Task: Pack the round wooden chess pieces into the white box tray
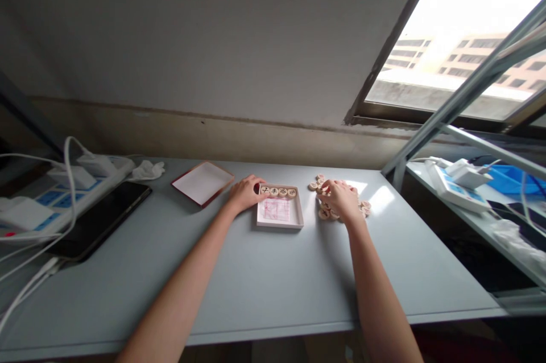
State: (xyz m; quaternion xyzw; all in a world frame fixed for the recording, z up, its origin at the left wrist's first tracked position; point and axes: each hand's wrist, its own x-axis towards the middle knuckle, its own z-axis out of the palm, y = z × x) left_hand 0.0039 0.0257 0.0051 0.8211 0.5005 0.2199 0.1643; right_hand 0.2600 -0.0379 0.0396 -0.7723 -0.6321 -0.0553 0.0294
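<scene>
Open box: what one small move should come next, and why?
Perhaps the right hand should lift one piece from the loose pile of discs: it is at that pile, while the left hand touches the open box, where a red-marked sheet shows below the row of discs.

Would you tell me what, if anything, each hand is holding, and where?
The left hand touches the open box at its far left corner. The right hand is at the round pieces; whether it grips one cannot be told.

Single head-worn view from above the near table edge (239,333), facing forward and down
</scene>
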